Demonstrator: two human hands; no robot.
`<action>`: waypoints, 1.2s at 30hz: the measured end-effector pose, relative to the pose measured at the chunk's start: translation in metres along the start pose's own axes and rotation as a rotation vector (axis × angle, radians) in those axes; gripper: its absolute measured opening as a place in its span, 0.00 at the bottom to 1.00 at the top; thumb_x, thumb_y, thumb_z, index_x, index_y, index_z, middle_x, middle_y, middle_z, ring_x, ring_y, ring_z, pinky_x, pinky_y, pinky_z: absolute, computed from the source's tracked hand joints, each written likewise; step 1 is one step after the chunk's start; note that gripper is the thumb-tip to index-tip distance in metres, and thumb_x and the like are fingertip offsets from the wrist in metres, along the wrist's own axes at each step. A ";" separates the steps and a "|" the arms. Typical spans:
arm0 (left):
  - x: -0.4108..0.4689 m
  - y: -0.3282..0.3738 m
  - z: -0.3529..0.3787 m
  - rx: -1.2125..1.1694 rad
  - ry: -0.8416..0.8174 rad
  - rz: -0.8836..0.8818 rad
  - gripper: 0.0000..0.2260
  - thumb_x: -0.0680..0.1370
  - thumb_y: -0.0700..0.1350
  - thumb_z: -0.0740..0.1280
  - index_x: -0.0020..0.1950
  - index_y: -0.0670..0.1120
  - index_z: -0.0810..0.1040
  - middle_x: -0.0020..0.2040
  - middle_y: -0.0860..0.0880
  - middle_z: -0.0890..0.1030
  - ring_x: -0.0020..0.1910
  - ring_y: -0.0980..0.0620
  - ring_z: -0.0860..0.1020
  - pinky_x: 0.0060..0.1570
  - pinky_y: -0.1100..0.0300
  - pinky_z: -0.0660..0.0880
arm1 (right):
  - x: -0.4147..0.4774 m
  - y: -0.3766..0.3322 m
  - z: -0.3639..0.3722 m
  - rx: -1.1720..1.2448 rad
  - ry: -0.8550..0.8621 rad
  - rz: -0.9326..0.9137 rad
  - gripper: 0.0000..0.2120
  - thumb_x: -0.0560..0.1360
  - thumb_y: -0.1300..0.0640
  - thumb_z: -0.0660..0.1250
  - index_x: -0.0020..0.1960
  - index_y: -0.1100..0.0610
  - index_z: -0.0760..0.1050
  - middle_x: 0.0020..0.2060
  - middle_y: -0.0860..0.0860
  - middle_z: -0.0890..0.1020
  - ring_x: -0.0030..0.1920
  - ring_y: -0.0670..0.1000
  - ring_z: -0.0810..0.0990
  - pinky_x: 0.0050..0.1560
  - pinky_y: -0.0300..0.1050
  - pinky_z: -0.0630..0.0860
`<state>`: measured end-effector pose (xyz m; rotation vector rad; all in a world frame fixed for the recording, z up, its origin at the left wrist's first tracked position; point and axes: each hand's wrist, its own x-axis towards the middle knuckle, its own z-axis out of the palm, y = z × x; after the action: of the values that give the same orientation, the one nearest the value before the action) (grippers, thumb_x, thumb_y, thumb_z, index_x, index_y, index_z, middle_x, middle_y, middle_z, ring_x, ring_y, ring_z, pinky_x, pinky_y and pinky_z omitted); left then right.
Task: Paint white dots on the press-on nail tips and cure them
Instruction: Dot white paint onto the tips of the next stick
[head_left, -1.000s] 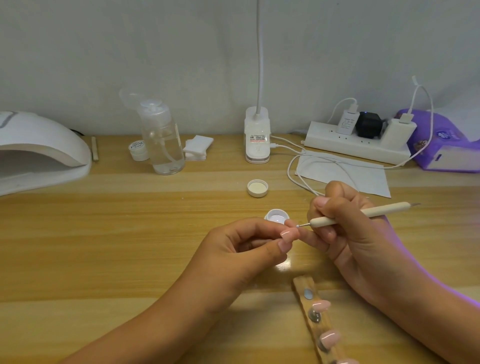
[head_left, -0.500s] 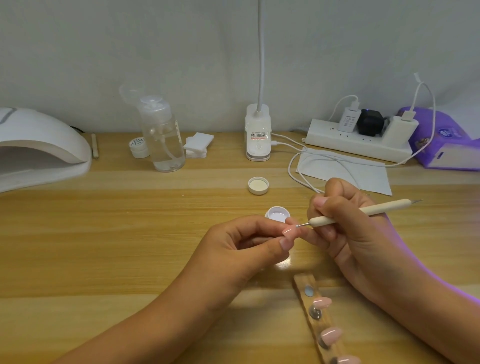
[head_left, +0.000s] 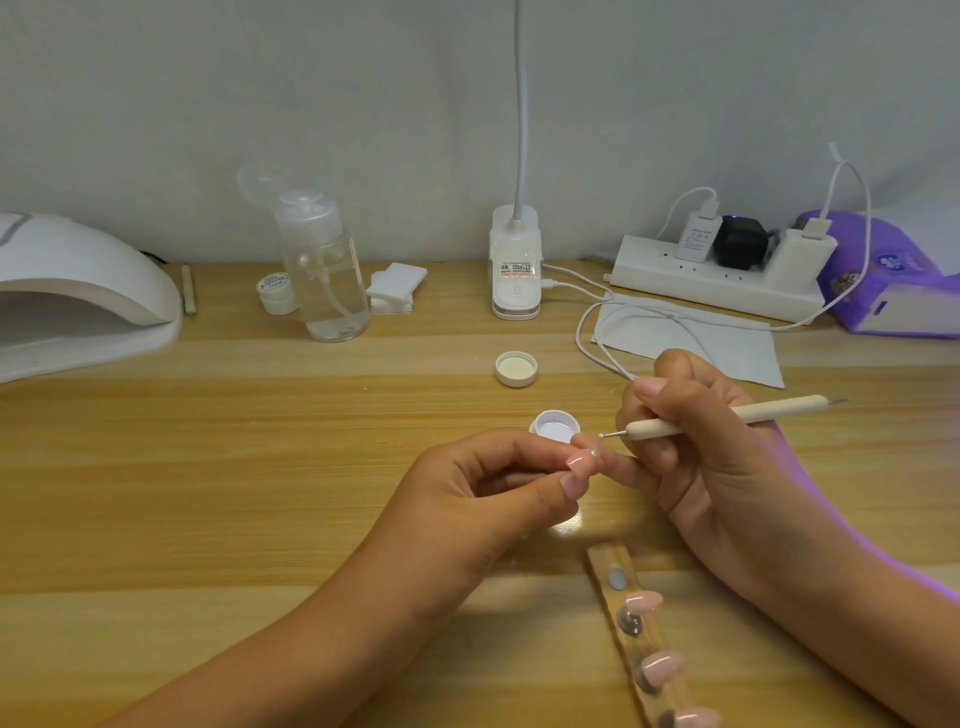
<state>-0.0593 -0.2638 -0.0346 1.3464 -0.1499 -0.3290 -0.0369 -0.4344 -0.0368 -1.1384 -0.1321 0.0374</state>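
My left hand (head_left: 483, 499) pinches a pink press-on nail tip (head_left: 583, 460) between thumb and fingers; a small white dot shows on it. My right hand (head_left: 696, 447) grips a cream dotting pen (head_left: 727, 415) like a pencil, its metal ball tip hovering just above the nail tip. A small open pot of white paint (head_left: 554, 426) stands right behind my left fingers. A wooden holder strip (head_left: 639, 639) at the lower right carries more pink nail tips (head_left: 661, 666). The white curing lamp (head_left: 78, 291) sits at the far left.
The pot's lid (head_left: 516, 368) lies behind it. Along the back stand a clear pump bottle (head_left: 324, 270), a small white jar (head_left: 275, 293), cotton pads (head_left: 395, 288), a desk lamp base (head_left: 516, 265), a power strip (head_left: 717, 275) with cables, and a purple tissue pack (head_left: 893, 280).
The pen tip has lifted slightly off the nail tip, leaving a white dot visible on it. Both hands stay in nearly the same place.
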 end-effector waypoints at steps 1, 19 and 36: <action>0.000 0.000 0.000 0.005 0.004 -0.001 0.08 0.64 0.47 0.74 0.41 0.47 0.86 0.41 0.49 0.84 0.37 0.58 0.79 0.41 0.68 0.76 | 0.000 0.000 0.000 0.000 -0.006 -0.002 0.14 0.70 0.58 0.67 0.28 0.53 0.67 0.23 0.50 0.66 0.25 0.45 0.67 0.35 0.42 0.80; 0.000 0.000 0.001 0.023 0.000 0.003 0.07 0.66 0.43 0.73 0.43 0.46 0.86 0.39 0.52 0.85 0.35 0.62 0.78 0.36 0.72 0.73 | -0.001 -0.003 0.002 -0.018 -0.009 0.010 0.15 0.66 0.50 0.71 0.31 0.55 0.67 0.24 0.51 0.66 0.26 0.46 0.66 0.34 0.42 0.79; 0.001 -0.003 -0.001 0.033 -0.007 -0.013 0.13 0.63 0.49 0.75 0.45 0.46 0.86 0.45 0.50 0.86 0.41 0.60 0.80 0.46 0.69 0.76 | 0.011 -0.009 -0.008 -0.112 0.026 -0.163 0.08 0.67 0.48 0.73 0.41 0.51 0.78 0.26 0.47 0.71 0.29 0.44 0.70 0.51 0.45 0.80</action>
<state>-0.0582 -0.2635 -0.0380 1.3792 -0.1527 -0.3434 -0.0250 -0.4439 -0.0309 -1.2357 -0.2055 -0.1312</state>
